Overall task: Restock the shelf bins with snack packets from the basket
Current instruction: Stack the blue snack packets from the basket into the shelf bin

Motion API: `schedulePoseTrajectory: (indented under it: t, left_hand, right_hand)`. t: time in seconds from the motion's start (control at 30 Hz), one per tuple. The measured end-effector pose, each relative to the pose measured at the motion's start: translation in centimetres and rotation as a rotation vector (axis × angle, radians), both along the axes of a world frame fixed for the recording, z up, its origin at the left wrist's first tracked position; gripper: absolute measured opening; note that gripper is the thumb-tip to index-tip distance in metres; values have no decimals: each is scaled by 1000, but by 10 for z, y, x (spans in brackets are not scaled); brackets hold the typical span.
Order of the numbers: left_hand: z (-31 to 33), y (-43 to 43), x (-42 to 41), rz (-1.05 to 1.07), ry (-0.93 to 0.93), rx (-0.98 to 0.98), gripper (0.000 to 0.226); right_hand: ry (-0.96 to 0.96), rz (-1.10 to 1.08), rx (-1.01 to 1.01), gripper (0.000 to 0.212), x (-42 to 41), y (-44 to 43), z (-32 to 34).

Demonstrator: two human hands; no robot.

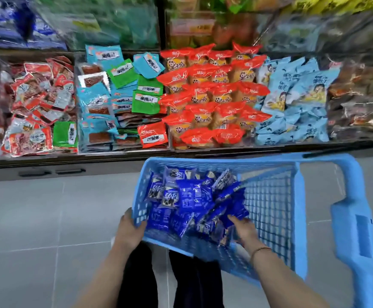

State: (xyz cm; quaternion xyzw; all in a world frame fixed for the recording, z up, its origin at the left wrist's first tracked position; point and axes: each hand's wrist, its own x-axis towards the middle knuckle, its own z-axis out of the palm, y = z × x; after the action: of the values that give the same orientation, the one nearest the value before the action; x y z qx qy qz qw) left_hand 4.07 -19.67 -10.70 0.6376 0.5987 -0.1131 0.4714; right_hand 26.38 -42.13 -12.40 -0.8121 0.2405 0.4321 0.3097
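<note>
A light blue plastic basket (270,196) is held tilted in front of the shelf, with several dark blue snack packets (190,194) heaped in its left half. My left hand (130,227) grips the basket's near left corner. My right hand (243,227) is inside the basket, its fingers closed on dark blue packets at the pile's near edge. The shelf bins (123,152) behind hold red-and-white packets (37,103), blue and green packets (119,94), red-orange packets (212,94) and pale blue packets (296,98).
The basket's handle (356,230) hangs down at the right. Higher shelf bins (163,27) above are blurred. Grey tiled floor (48,218) lies below the shelf's dark front edge. My legs in dark trousers (181,281) stand under the basket.
</note>
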Motion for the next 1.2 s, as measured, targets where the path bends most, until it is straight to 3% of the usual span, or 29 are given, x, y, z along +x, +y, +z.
schedulePoseTrajectory:
  t: [0.03,0.17,0.27,0.43,0.57,0.67,0.73,0.83,0.9,0.97,1.03,1.1,1.2]
  left_hand:
    - [-9,-1,7,25,-4,40,24]
    - [-35,-3,20,89,113,229,27]
    - [-43,-6,20,92,104,322,11]
    - [-53,-9,16,80,86,432,5]
    - [-55,-9,13,68,54,449,6]
    - [-54,-9,13,80,26,448,7]
    - [-53,-9,13,81,17,450,8]
    - [-47,-9,15,112,24,382,7]
    - [-38,-11,21,140,5,379,29]
    - [-24,-22,33,91,-56,519,49]
    - [-8,-40,52,41,-191,547,51]
    - [12,-61,77,63,-336,278,38]
    - [39,-84,119,196,-470,-499,43]
  right_hand:
    - [25,-20,-11,26,5,1,-12]
    - [77,-126,-83,93,14,5,-51]
    - [90,-234,-148,112,15,11,-75]
    - [-130,-339,-205,84,4,13,-102]
    - [-198,-603,-97,94,1,24,-110]
    - [-263,-659,-34,58,6,25,-114]
    - [-321,-618,-48,37,5,23,-111]
    - [-393,-439,-27,33,-2,14,-95]
    - [-407,-401,29,39,-4,9,-76]
    - [-393,-394,96,40,-2,6,-50]
    - [-414,-280,174,29,-7,3,-27]
    - [-529,-16,201,20,-16,2,-5]
    - [-751,392,282,35,-33,9,22]
